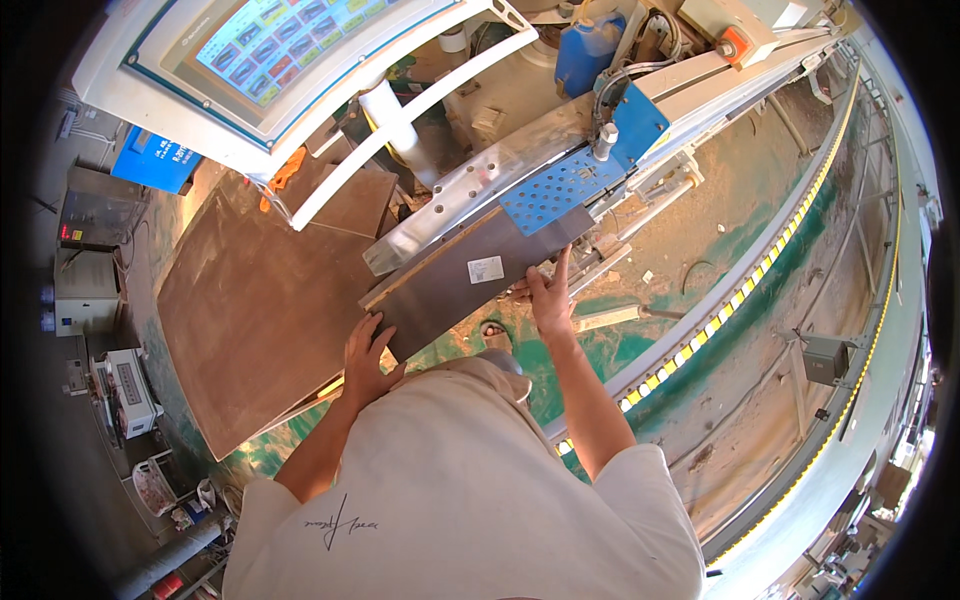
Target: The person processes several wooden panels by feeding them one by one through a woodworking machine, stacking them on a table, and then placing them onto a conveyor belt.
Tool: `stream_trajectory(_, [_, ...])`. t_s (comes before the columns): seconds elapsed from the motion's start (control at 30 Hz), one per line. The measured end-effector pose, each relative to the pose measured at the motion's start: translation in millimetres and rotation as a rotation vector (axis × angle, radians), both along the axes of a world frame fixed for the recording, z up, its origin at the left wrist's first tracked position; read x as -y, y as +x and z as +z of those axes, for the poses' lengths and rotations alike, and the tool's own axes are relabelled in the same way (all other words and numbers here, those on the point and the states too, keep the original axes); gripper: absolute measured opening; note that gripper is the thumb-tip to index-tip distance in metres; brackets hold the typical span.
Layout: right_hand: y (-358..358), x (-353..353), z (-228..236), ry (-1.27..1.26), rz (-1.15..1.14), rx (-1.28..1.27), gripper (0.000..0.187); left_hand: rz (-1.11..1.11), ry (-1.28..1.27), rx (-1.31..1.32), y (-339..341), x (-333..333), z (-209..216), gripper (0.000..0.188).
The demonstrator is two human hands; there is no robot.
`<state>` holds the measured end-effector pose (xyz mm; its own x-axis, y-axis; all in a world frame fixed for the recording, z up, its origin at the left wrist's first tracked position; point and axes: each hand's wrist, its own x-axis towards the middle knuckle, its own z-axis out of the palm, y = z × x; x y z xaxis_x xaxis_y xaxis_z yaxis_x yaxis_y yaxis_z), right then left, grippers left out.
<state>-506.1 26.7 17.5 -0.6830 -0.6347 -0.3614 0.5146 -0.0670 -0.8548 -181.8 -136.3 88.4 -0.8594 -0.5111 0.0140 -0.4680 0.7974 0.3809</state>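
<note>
A dark brown rectangular board (437, 306) with a white label (486, 269) lies slanting in front of me. Its far long edge shows a pale, wood-coloured strip. My left hand (368, 362) grips the board's near-left corner, fingers at the end and thumb by the near edge. At the right end, my right hand (548, 300) holds the near edge, its index finger pointing up along the board and the other fingers partly hidden. The board's far right part sits beneath or against a blue perforated plate (565, 188), beside a metal bar (455, 205).
A control panel with a lit screen (290, 45) and a curved white rail (420, 105) overhang the upper left. Large brown sheets (260, 300) lie at left. A blue jug (588, 55) stands behind the machine. A long yellow-and-white edged rail (720, 315) curves along the right.
</note>
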Motion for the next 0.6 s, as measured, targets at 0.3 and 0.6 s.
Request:
stream_trajectory(0.3, [-87.0, -17.7, 9.4, 0.107, -0.001, -0.016, 0.094, -0.108, -0.142, -0.09, -81.5, -7.9, -3.6, 0.068])
stream_trajectory(0.6, [-166.8, -25.1, 19.0, 0.182, 0.032, -0.031, 0.099, -0.176, -0.207, -0.156, -155.7, -14.1, -1.6, 0.071])
